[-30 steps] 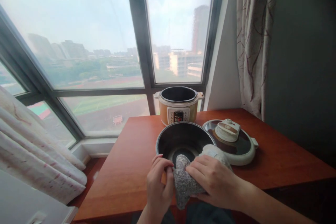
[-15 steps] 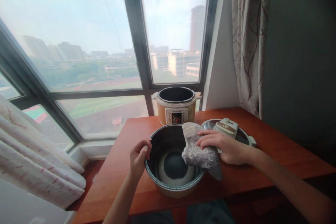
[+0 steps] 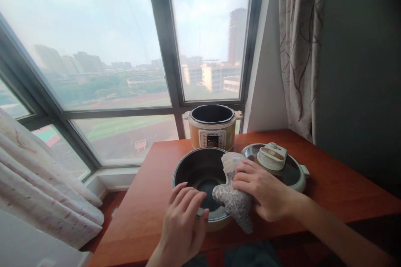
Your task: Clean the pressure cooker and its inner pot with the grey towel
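A dark metal inner pot (image 3: 191, 169) stands on the red-brown wooden table (image 3: 332, 192) in front of me. My right hand (image 3: 263, 190) presses a grey speckled cloth (image 3: 233, 202) against the pot's right rim, and the cloth hangs over the edge. Fingers spread, my left hand (image 3: 183, 223) hovers over the pot's near rim, holding nothing. Whether it touches the rim is unclear.
An orange and white electric cooker base (image 3: 213, 129) stands open at the back by the window. Its lid (image 3: 277, 164) lies right of the pot. Curtains hang at the right (image 3: 297, 50) and lower left (image 3: 40, 187). The table's front edge is near my body.
My left hand let go of the pot's left rim and came to the near rim, fingers spread. My right hand slid the cloth down along the right rim towards me.
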`<action>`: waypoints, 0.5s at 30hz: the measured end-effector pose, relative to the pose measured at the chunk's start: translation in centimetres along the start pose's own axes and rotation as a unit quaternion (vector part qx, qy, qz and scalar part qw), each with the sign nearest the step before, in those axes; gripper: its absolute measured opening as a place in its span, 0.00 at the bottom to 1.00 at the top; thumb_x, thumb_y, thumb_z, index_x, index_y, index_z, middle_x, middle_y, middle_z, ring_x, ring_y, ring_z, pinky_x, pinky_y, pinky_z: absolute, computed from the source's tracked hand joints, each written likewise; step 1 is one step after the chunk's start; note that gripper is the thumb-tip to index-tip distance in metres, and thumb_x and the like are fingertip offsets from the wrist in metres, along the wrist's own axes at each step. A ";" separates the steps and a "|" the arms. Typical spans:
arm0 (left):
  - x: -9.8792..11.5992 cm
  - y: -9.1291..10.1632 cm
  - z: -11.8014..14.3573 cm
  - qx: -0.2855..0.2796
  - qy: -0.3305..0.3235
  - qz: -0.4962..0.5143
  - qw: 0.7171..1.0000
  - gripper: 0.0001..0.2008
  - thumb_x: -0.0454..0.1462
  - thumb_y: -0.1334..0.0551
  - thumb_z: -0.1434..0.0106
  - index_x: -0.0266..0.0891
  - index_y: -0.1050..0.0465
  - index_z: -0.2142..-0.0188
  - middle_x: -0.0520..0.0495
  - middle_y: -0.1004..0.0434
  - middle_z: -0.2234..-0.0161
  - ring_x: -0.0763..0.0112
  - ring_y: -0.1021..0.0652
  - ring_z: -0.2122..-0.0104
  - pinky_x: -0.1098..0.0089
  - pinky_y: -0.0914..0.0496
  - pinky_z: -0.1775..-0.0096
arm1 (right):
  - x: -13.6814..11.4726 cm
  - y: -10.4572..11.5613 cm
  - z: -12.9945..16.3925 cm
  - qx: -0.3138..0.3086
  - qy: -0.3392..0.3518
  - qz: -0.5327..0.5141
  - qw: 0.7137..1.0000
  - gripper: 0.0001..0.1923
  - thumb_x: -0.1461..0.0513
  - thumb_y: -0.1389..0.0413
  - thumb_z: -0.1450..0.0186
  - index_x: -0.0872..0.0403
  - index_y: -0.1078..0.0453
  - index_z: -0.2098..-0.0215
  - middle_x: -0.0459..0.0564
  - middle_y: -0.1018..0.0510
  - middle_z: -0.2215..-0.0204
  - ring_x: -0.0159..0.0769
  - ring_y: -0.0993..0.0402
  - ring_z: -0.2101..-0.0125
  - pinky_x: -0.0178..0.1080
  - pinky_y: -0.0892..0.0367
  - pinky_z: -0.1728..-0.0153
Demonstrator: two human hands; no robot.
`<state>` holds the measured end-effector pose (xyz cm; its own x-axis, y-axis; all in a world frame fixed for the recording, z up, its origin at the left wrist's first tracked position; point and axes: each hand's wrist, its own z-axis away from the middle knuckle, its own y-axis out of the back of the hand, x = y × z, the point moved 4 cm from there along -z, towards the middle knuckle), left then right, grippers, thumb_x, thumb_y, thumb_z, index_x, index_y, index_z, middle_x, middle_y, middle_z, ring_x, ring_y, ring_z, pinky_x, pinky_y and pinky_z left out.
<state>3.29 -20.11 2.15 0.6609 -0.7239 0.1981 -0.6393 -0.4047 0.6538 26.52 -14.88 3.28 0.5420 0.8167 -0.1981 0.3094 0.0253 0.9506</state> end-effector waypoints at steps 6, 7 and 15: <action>4.0 -2.8 0.5 -0.022 0.022 -0.059 0.998 0.25 0.47 0.42 0.34 0.33 0.34 0.44 0.40 0.23 0.62 0.56 0.23 0.63 0.50 0.36 0.46 | -3.8 -2.4 -0.6 0.045 -0.041 0.016 0.998 0.17 0.52 0.39 0.43 0.52 0.28 0.60 0.50 0.24 0.64 0.45 0.33 0.59 0.54 0.50 0.39; 3.8 -3.1 0.7 -0.022 0.032 -0.060 0.997 0.28 0.50 0.43 0.34 0.33 0.35 0.43 0.39 0.23 0.62 0.56 0.23 0.63 0.50 0.35 0.47 | -4.2 -2.9 -0.6 0.058 -0.048 0.014 0.997 0.17 0.51 0.39 0.42 0.52 0.29 0.59 0.50 0.25 0.64 0.45 0.33 0.60 0.53 0.48 0.40; 0.0 -2.5 1.6 0.049 0.056 0.118 0.990 0.22 0.50 0.53 0.28 0.38 0.32 0.50 0.46 0.24 0.67 0.62 0.23 0.66 0.56 0.34 0.48 | -3.8 -3.4 0.3 0.059 -0.028 -0.017 0.998 0.18 0.52 0.39 0.38 0.52 0.30 0.53 0.52 0.23 0.58 0.46 0.31 0.56 0.48 0.41 0.51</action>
<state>4.27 -19.99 -0.62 0.5243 -0.7409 0.4198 -0.8127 -0.2881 0.5065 23.61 -18.22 0.74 0.5710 0.7834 -0.2452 0.4166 -0.0191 0.9089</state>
